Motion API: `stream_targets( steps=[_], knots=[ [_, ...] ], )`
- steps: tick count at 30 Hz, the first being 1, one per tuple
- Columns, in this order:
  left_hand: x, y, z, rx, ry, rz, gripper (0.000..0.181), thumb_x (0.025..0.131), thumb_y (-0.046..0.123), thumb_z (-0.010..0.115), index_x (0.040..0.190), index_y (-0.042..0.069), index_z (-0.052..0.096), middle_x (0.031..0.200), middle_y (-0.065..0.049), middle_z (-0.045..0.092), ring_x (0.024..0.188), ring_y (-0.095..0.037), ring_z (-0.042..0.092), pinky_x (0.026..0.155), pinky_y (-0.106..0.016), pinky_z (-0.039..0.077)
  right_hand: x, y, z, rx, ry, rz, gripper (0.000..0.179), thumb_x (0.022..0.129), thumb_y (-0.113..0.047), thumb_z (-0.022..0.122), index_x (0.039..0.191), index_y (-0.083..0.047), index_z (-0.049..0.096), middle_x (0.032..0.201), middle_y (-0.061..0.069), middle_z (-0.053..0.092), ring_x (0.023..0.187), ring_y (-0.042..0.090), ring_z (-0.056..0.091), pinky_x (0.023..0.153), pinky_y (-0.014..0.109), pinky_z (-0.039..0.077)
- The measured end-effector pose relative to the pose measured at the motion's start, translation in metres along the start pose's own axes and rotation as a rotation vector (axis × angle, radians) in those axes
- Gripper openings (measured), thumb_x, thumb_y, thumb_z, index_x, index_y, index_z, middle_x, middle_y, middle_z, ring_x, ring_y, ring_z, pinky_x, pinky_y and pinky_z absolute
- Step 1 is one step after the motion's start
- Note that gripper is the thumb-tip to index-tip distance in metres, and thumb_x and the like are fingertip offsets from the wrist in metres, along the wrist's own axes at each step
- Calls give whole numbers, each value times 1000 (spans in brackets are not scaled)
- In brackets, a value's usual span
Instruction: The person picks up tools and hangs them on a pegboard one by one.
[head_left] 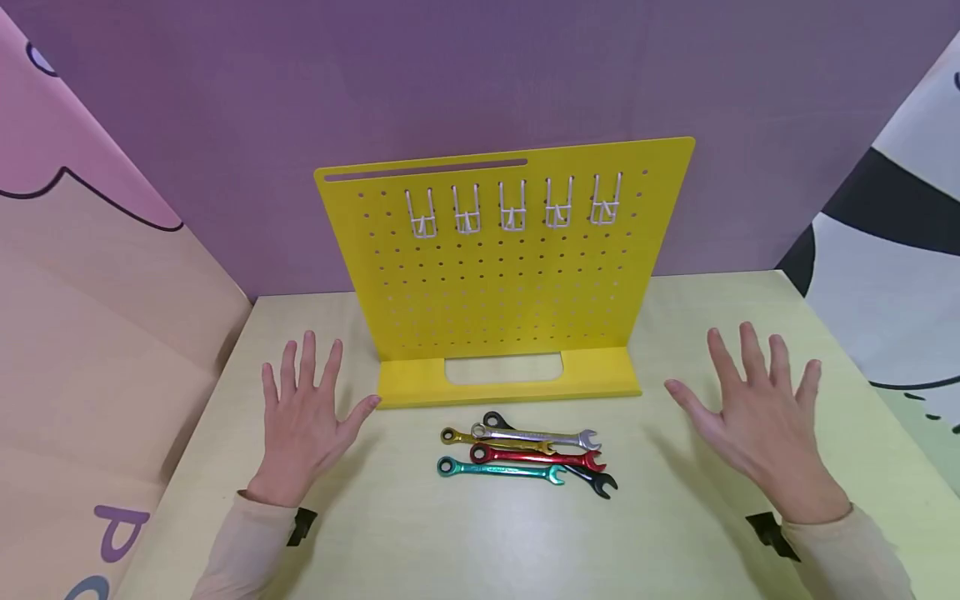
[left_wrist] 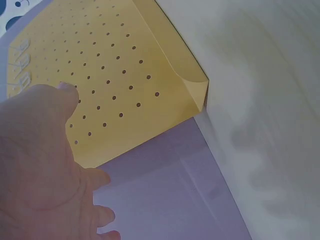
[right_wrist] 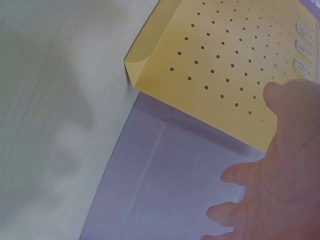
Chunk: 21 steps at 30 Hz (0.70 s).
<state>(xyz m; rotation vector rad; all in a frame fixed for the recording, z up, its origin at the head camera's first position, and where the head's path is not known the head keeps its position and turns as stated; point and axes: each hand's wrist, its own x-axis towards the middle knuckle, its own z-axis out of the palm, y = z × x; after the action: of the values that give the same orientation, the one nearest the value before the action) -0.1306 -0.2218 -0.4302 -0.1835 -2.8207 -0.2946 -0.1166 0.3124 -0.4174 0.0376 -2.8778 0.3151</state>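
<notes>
Fingers spread and holding nothing, my left hand [head_left: 303, 433] is held over the table to the left of a small pile of combination wrenches. My right hand [head_left: 768, 433] is likewise spread and bare, over on the right side. Between them lie a silver wrench [head_left: 536, 436], a gold wrench [head_left: 498, 441], a red wrench [head_left: 536, 457], a teal wrench [head_left: 498, 470] and a black wrench [head_left: 600, 481] that passes under the others. Behind the pile stands a yellow pegboard [head_left: 502, 292], with several white wire hooks [head_left: 513, 218] in a row near its top.
The pegboard's base [head_left: 412, 383] has a cut-out and rests on the pale wooden table [head_left: 480, 542]. A purple wall panel [head_left: 480, 75] rises behind it. Printed panels flank the table, a pink and cream one [head_left: 97, 292] at left and a black and white one [head_left: 885, 275] at right.
</notes>
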Motion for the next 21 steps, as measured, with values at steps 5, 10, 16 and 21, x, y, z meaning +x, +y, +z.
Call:
stream_targets(
  steps=[5, 10, 16, 21],
  knots=[
    [1, 0, 1, -4, 11, 12, 90, 96, 64, 61, 164, 9, 40, 174, -28, 20, 161, -51, 15, 125, -75, 8, 1, -4, 0, 3, -4, -4, 90, 102, -70, 50, 169, -13, 29, 174, 31, 15, 156, 62, 10, 115, 87, -6],
    [3, 3, 1, -3, -6, 10, 91, 96, 64, 61, 165, 9, 38, 174, -28, 19, 161, -51, 14, 125, -75, 7, 2, -7, 0, -4, -9, -8, 91, 101, -70, 50, 168, -11, 31, 173, 32, 16, 156, 62, 10, 115, 87, -7],
    [6, 5, 4, 11, 9, 28, 93, 95, 67, 61, 164, 9, 40, 174, -28, 21, 160, -50, 16, 125, -75, 10, 1, -13, 2, -11, -38, -9, 91, 102, -72, 48, 167, -10, 32, 173, 31, 16, 157, 62, 8, 116, 86, -9],
    [11, 7, 4, 9, 29, 66, 93, 94, 66, 64, 163, 8, 41, 173, -27, 25, 158, -50, 22, 125, -74, 14, -1, -23, 5, -12, -48, -31, 88, 101, -71, 52, 162, -8, 40, 170, 33, 23, 154, 61, 16, 117, 85, -5]
  ],
)
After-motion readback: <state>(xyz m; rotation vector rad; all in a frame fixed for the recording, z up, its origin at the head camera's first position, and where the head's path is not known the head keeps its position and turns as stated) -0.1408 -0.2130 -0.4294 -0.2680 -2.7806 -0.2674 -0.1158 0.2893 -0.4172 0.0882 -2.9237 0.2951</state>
